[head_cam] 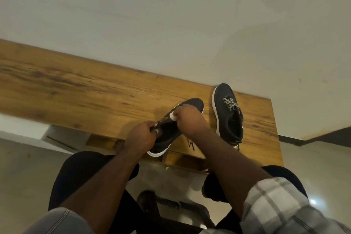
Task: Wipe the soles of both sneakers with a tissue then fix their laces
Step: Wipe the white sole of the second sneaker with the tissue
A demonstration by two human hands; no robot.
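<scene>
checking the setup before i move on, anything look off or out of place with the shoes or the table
Nothing damaged or spilled. Two small things: the far sneaker stands upright with its laces loose, one end dangling over the table edge. The held sneaker overhangs the near edge, tilted, gripped by the left hand while the right hand presses a tissue on it.

A wooden table (79, 85) stands against a plain pale wall (171, 5). Below its near edge lies a light floor (20, 173).

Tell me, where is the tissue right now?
The tissue is pinched in the right hand, pressed against the sneaker that the left hand holds at the wooden table's near edge.
</scene>
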